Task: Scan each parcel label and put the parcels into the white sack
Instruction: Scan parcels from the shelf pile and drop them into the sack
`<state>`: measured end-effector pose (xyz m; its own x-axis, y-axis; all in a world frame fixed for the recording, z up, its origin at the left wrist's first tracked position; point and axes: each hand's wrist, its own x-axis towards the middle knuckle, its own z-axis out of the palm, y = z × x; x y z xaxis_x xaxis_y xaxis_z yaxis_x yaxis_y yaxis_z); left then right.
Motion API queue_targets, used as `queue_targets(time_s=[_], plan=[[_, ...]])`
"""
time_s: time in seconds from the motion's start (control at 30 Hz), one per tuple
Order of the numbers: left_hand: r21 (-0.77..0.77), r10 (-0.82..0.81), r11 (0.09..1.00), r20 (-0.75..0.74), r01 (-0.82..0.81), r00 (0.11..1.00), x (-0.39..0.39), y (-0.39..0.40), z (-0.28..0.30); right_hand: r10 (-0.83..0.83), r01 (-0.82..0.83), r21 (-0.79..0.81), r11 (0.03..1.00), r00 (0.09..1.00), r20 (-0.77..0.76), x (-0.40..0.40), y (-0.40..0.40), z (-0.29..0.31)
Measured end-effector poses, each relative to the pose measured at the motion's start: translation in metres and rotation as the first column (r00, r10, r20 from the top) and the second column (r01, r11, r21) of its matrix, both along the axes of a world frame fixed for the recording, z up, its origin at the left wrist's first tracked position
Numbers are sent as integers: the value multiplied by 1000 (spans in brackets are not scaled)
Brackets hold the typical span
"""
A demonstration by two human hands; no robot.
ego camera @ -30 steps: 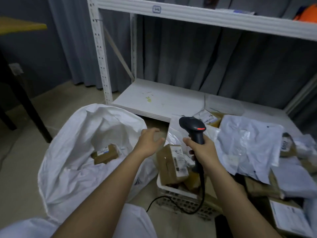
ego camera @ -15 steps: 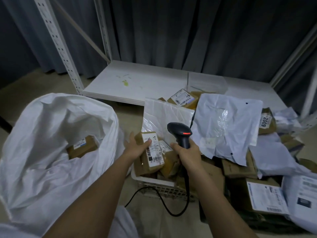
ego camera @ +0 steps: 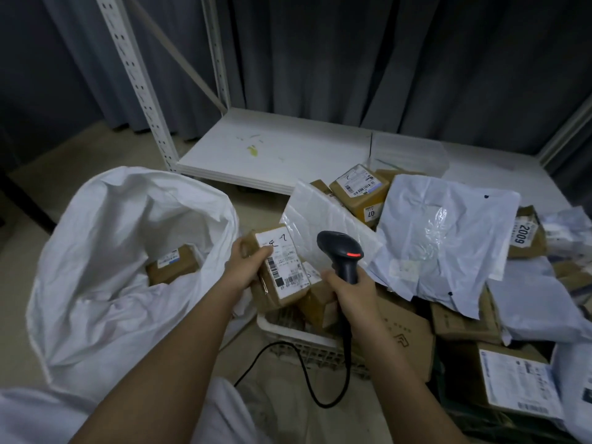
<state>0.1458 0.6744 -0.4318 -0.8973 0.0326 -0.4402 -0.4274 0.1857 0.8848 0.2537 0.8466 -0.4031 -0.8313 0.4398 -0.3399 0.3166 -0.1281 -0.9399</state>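
My left hand (ego camera: 246, 267) grips a small brown cardboard parcel (ego camera: 282, 267) by its left side, thumb on the white barcode label, which faces up. My right hand (ego camera: 349, 290) holds a black handheld scanner (ego camera: 341, 251) by its grip, just right of the parcel, with a red light lit on its head. The open white sack (ego camera: 105, 270) stands at the left with one brown labelled parcel (ego camera: 173, 265) lying inside. A heap of brown boxes and white and grey mailer bags (ego camera: 445, 241) spreads out at the right.
A white plastic basket (ego camera: 307, 341) with parcels sits below my hands, the scanner's black cable (ego camera: 307, 379) looping over the floor before it. A low white shelf board (ego camera: 275, 149) and a slotted rack upright (ego camera: 137, 81) stand behind, before grey curtains.
My left hand reached from the sack's mouth to the basket, took hold of the small brown parcel and lifted it. The view tilted down and to the right.
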Motion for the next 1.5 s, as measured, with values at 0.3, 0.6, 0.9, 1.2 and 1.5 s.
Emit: queue_targets(time_s=[0.3,0.6,0.9,1.2,1.5], plan=[[272,89,960,-71,-67,993,28,-36,46,-21,14,-111,994,998,-59,-3,-43,18],[142,-3,990,-25,7,1000,42,-85,53,23,-23,2,1000,979,-201,-8,-61,47],[161,-110,979,-101,125,989,35,-128,68,138,-98,122,988,914,-381,-38,-83,75],[213,-104,970,-86,121,991,26,-129,72,-56,21,-108,994,940,-336,-57,-108,71],[419,-241,886,47,200,969,26,-129,72,83,-82,21,996,911,-404,-72,-100,84]])
